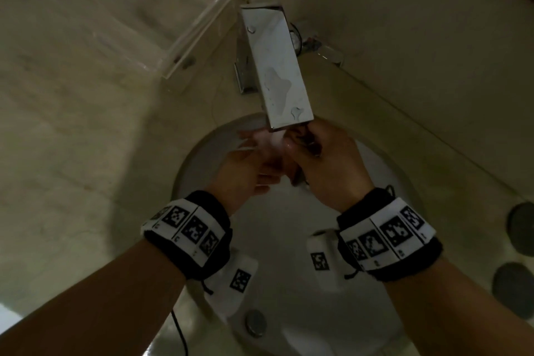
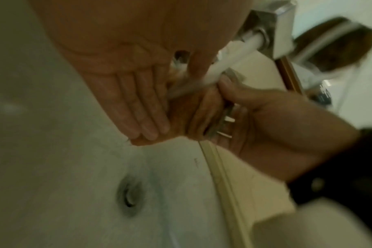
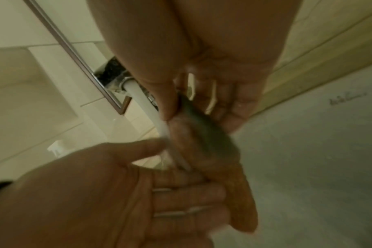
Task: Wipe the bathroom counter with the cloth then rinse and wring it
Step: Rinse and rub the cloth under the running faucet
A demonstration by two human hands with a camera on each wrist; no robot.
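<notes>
Both hands are under the chrome faucet, over the white sink. Water runs from the spout onto a wet orange cloth with a darker side. My right hand grips the cloth, thumb on one face and fingers curled round the other. My left hand lies beside and under the cloth, its fingers straight and pressed flat against the fabric. Most of the cloth is hidden between the two hands.
Beige stone counter surrounds the basin. A clear acrylic box stands at the back left beside the faucet. Two dark round things lie on the counter at the right. The drain sits below the hands.
</notes>
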